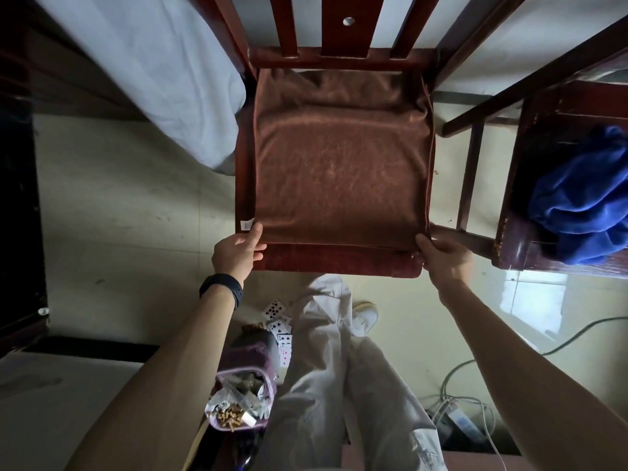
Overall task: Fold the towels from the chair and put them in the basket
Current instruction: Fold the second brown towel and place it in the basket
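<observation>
The left hand (238, 251) and right hand (443, 256) each pinched a near corner of the brown towel (339, 164) on the chair (339, 261); carrying both evenly to the back edge would square the fold.

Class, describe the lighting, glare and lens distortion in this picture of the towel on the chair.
Head view: a window reflection glares on the floor at right; the left edge sinks into deep shadow; the brown towel shows a soft sheen; the wide-angle lens splays the chair slats outward.
</observation>
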